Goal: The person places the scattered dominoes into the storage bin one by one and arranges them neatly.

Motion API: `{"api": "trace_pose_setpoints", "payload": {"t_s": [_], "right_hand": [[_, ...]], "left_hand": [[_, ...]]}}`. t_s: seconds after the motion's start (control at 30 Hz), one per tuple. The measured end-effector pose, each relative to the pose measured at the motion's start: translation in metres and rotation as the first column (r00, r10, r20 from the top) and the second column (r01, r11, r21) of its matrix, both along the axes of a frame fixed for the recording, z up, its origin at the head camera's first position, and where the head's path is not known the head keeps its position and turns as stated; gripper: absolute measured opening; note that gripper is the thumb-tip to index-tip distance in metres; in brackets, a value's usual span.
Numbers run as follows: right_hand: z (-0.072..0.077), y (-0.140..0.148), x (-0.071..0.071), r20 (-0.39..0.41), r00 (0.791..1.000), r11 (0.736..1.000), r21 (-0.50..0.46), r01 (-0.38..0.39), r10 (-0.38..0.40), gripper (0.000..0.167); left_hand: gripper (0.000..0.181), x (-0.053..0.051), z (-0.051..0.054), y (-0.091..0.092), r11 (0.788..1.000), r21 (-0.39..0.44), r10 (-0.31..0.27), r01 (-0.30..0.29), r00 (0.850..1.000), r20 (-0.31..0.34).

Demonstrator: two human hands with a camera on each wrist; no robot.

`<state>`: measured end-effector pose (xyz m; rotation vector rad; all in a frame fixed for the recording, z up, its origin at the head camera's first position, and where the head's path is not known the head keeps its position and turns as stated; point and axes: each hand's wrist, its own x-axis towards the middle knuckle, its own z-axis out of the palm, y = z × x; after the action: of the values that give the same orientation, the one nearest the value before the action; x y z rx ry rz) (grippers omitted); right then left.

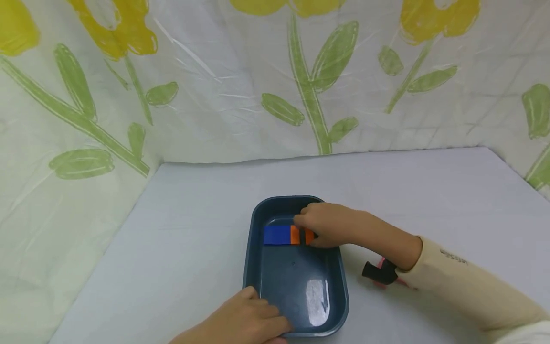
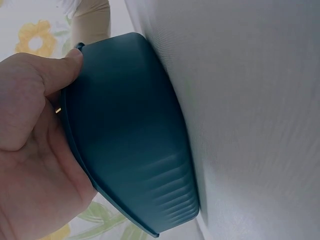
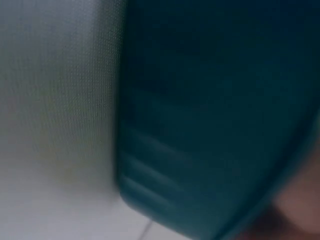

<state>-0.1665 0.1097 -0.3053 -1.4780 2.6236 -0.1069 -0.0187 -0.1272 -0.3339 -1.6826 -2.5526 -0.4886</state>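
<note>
A dark teal plastic tray [image 1: 296,282] with rounded corners sits on the table. My left hand [image 1: 247,317] grips its near left rim; in the left wrist view the thumb [image 2: 67,70] lies over the rim of the tray [image 2: 125,125]. My right hand [image 1: 324,224] reaches over the far right side, its fingers curled at the right end of a flat blue and orange block [image 1: 277,235] with a black band. That end of the block is hidden by the fingers. The right wrist view is blurred and mostly shows the tray's outer wall [image 3: 210,125].
A black and pinkish-red thing [image 1: 380,273] shows under the right forearm, partly hidden; I cannot tell what it is. White cloth covers the table [image 1: 193,239]. A curtain [image 1: 215,95] with yellow flowers hangs behind and at the sides.
</note>
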Motion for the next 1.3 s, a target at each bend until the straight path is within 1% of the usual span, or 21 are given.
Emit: {"api": "trace_pose_setpoints", "payload": {"t_s": [0.13,0.27,0.4,0.67,0.9,1.0,1.13,1.3], "right_hand": [[-0.003,-0.005,0.001,-0.013,1.000,1.000,0.024,0.006,-0.006,0.037],[-0.004,-0.008,0.001,-0.013,1.000,0.999,0.034,0.007,-0.006,0.039],[-0.004,-0.010,0.000,-0.004,1.000,1.000,0.011,-0.001,0.001,0.044],[-0.006,-0.010,-0.002,0.008,1.000,0.999,-0.033,-0.022,0.022,0.044],[-0.006,-0.008,-0.001,0.022,1.000,0.999,-0.051,-0.007,0.009,0.048],[-0.004,-0.003,-0.001,0.044,0.999,0.997,-0.076,-0.006,0.009,0.050],[0.005,0.006,0.000,0.073,0.997,0.992,-0.123,0.007,0.002,0.052],[0.020,0.020,0.005,0.098,0.994,0.986,-0.152,0.064,-0.049,0.052]], "left_hand": [[0.017,0.000,-0.001,0.000,1.000,0.008,-0.006,0.006,1.000,-0.029],[0.017,0.000,-0.001,0.000,1.000,0.010,-0.002,0.002,1.000,-0.023],[0.016,0.000,-0.001,-0.001,1.000,0.009,-0.001,0.001,1.000,-0.030],[0.017,0.000,0.000,0.000,1.000,0.002,-0.007,0.007,0.999,-0.034],[0.021,0.000,0.000,0.000,1.000,-0.010,0.000,0.000,1.000,0.014],[0.020,0.000,0.000,0.001,1.000,-0.009,0.000,0.000,1.000,0.018],[0.019,0.000,0.001,0.000,1.000,0.000,0.003,-0.003,1.000,0.009],[0.017,0.001,0.000,0.000,1.000,0.019,0.005,-0.006,1.000,0.009]]}}
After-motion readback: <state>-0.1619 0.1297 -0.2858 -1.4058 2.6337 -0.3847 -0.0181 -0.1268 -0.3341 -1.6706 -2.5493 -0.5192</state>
